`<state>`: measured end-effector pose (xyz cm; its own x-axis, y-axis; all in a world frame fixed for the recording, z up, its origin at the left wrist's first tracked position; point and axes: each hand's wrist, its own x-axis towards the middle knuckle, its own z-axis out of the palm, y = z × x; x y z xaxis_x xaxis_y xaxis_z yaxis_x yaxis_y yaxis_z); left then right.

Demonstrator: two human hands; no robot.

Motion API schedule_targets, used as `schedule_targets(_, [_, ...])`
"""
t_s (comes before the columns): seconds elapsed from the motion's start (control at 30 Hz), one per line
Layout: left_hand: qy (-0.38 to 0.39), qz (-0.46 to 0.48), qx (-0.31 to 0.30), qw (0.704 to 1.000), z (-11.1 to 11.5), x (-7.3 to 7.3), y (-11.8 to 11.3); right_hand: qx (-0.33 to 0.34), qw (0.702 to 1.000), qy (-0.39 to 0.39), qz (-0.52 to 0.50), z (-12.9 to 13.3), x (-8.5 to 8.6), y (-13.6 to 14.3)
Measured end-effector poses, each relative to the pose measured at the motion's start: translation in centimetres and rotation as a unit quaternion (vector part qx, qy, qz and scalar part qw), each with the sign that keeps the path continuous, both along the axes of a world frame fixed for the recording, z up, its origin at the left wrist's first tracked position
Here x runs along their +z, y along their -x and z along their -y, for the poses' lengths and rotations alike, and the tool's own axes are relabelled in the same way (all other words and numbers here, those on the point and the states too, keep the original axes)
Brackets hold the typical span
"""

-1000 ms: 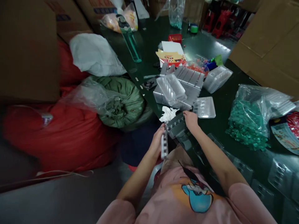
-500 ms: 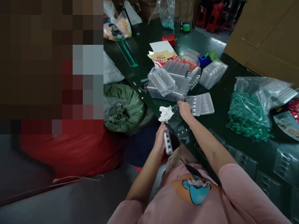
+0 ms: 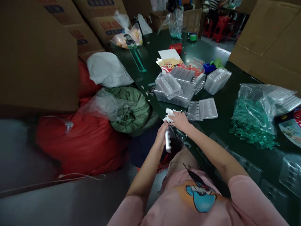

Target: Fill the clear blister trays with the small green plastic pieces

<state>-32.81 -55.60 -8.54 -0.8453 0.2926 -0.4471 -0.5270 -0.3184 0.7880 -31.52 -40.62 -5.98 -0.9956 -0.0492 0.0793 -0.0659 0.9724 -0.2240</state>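
Closer than before to the left hand (image 3: 161,133), which grips a narrow, ridged clear plastic tray (image 3: 167,140), and touching a crumpled white tissue (image 3: 168,113), is the right hand (image 3: 181,121); whether it is closed, I cannot tell. Rightward, flat rectangular clear plastic trays (image 3: 195,111) lie on the dark green surface (image 3: 224,110).

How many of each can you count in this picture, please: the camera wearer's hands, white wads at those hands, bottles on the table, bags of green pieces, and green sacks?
Hands: 2 (left hand, right hand)
White wad: 1
Bottle: 1
Bags of green pieces: 2 (near bag, far bag)
Green sack: 1
Total: 7
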Motion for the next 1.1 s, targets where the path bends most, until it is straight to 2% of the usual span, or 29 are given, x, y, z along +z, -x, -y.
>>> schedule_targets(0.1, [0.007, -0.004, -0.008, 1.000, 1.0, 0.5, 0.3, -0.012, 0.998, 0.018, 0.060, 1.8, -0.3, 2.6])
schedule_targets(0.17, [0.022, -0.010, -0.001, 1.000, 1.9, 0.6, 0.2, -0.039, 0.997, 0.027, 0.053, 2.3, -0.2, 4.5])
schedule_targets(0.27, [0.043, 0.003, 0.006, 0.999, 2.8, 0.4, -0.5, -0.082, 0.995, 0.040, 0.039, 2.1, 0.2, 6.4])
schedule_targets(0.33, [0.046, 0.021, 0.008, 0.999, 2.9, 0.3, -1.0, -0.093, 0.994, 0.052, 0.036, 1.2, 0.5, 6.5])
schedule_targets(0.47, [0.023, 0.054, 0.008, 0.998, 2.1, 0.4, -2.2, -0.071, 0.996, 0.045, -0.010, -0.4, 0.8, 4.6])
schedule_targets(0.63, [0.008, 0.090, 0.036, 0.995, 1.6, 0.8, -2.8, 0.037, 0.999, 0.006, 0.031, 0.3, 0.9, 1.9])
schedule_targets(0.67, [0.009, 0.090, 0.041, 0.995, 1.8, 0.8, -2.9, 0.029, 0.999, 0.000, 0.025, 0.4, 0.9, 1.3])
schedule_targets(0.73, [0.015, 0.083, 0.042, 0.996, 2.6, 0.7, -3.1, -0.031, 1.000, 0.000, 0.000, 0.1, 0.6, -0.1])
schedule_targets(0.83, [0.014, 0.061, 0.019, 0.998, 3.7, 0.4, -3.9, -0.102, 0.994, 0.019, -0.025, -0.9, -0.2, -2.7])
schedule_targets(0.97, [0.009, 0.059, -0.013, 0.998, 3.4, 0.5, -5.0, -0.061, 0.998, 0.024, -0.007, -0.4, -1.9, -4.6])
schedule_targets(1.1, [0.004, 0.054, -0.011, 0.998, 1.8, 0.9, -5.3, -0.070, 0.996, 0.041, -0.022, 0.4, -2.3, -3.1])
